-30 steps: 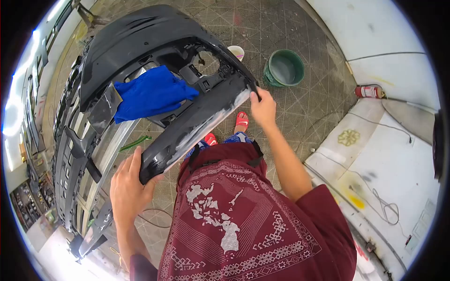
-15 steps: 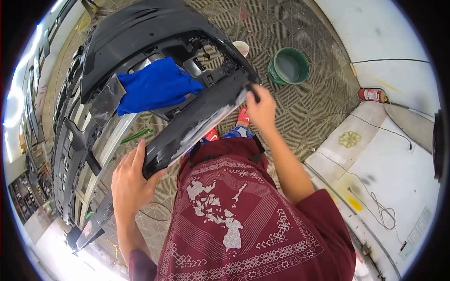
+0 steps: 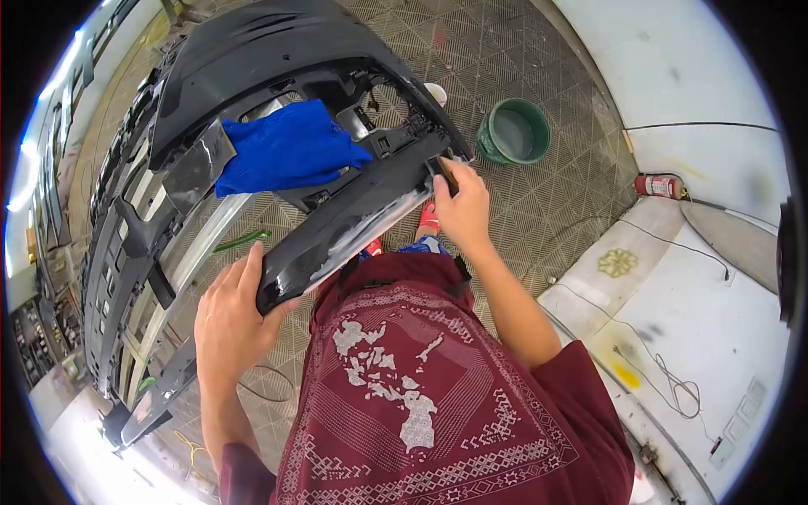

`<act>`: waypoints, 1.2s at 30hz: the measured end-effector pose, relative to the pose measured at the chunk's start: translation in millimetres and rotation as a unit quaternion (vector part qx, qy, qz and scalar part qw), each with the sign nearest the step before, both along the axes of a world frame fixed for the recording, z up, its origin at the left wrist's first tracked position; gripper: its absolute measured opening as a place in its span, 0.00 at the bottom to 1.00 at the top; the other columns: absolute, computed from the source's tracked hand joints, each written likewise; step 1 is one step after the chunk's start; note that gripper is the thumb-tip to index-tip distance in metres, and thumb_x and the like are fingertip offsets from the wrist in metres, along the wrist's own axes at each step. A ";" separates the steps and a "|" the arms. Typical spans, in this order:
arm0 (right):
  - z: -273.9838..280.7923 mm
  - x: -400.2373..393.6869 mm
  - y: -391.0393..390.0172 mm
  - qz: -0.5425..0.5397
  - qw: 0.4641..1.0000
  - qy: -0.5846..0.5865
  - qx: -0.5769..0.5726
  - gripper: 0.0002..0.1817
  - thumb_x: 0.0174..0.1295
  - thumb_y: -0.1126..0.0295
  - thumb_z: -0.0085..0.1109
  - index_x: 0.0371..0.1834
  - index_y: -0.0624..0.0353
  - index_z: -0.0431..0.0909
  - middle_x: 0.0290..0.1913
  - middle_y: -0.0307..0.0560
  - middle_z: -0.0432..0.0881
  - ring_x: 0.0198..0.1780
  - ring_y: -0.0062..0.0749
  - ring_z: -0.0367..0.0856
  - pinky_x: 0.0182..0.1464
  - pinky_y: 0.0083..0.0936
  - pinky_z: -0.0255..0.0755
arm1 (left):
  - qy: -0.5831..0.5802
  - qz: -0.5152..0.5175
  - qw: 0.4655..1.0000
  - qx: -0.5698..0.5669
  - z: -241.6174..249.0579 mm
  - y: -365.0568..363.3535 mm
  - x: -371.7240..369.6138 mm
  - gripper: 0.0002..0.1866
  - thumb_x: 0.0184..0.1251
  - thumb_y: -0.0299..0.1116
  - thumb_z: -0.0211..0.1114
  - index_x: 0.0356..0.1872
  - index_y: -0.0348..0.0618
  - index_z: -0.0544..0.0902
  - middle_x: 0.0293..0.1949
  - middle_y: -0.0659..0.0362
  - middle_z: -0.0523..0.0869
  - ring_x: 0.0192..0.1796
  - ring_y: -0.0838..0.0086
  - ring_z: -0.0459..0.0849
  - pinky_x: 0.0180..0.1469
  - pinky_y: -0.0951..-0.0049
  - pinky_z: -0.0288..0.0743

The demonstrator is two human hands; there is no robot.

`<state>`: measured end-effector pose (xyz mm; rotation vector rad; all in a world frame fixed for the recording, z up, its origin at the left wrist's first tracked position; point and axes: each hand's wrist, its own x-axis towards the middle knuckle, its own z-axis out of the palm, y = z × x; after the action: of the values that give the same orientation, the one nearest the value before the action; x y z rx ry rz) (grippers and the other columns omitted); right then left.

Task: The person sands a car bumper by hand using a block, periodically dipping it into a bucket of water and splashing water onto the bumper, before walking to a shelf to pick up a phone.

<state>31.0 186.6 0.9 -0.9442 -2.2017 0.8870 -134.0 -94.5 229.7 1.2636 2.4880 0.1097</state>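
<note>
A black car bumper (image 3: 295, 55) is in front of me, its near strip running diagonally across my body. Grey-white scuffed patches and smears mark the edge of that strip, and its left end looks wet and shiny. My left hand (image 3: 236, 307) grips this left end, thumb beneath and fingers over the side. Toward the strip's right end, my right hand (image 3: 465, 210) is closed on a small dark sanding pad (image 3: 449, 175), held against the bumper. The pad is partly hidden by my fingers. A blue cloth (image 3: 290, 150) lies crumpled over the bumper between the two sides.
A green bucket (image 3: 514, 131) of cloudy liquid stands on the patterned floor, near a small white tub (image 3: 435, 94). More bumper parts (image 3: 126, 261) are at the left. A fire extinguisher (image 3: 659, 186) and a loose cable (image 3: 673, 383) are at the right.
My right hand has turned and shifted slightly down and left along the bumper's right end, with the pad now showing more. My left hand keeps its grip. The view has shifted slightly.
</note>
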 end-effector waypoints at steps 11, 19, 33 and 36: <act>-19.7 -3.8 30.7 0.032 0.997 -0.031 -0.066 0.16 0.70 0.67 0.65 0.58 0.58 0.88 0.55 0.57 0.91 0.58 0.59 0.88 0.64 0.46 0.79 | -0.009 0.011 1.000 -0.009 -0.2 1.2 -0.7 0.44 0.60 0.45 0.83 0.75 0.32 0.76 0.62 0.44 0.89 0.63 0.45 0.87 0.63 0.50 0.80; 6.3 19.3 -27.7 0.009 0.999 0.007 -0.030 0.19 0.72 0.68 0.69 0.63 0.64 0.85 0.54 0.59 0.92 0.57 0.50 0.92 0.63 0.39 0.82 | -0.046 0.043 0.998 -0.021 0.1 1.3 -2.1 0.47 0.59 0.48 0.83 0.77 0.34 0.76 0.64 0.42 0.88 0.65 0.42 0.86 0.67 0.48 0.77; -14.8 8.0 41.5 -0.117 0.935 -0.094 -0.320 0.18 0.72 0.67 0.65 0.61 0.63 0.87 0.58 0.62 0.90 0.61 0.59 0.87 0.67 0.46 0.78 | -0.024 0.005 1.000 -0.019 2.1 3.7 -2.7 0.44 0.59 0.45 0.84 0.74 0.31 0.78 0.60 0.44 0.89 0.60 0.45 0.88 0.61 0.50 0.81; -0.6 6.2 -15.3 -0.060 0.995 -0.012 -0.083 0.19 0.71 0.68 0.65 0.62 0.62 0.85 0.61 0.59 0.88 0.65 0.57 0.84 0.70 0.47 0.74 | -0.021 0.009 1.000 -0.006 3.3 5.7 -4.4 0.44 0.59 0.45 0.84 0.74 0.32 0.78 0.60 0.44 0.89 0.60 0.45 0.88 0.61 0.50 0.81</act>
<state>37.1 171.3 0.3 -1.1589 -2.0907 1.0181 -138.4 -88.8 233.0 1.2208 2.4611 0.1252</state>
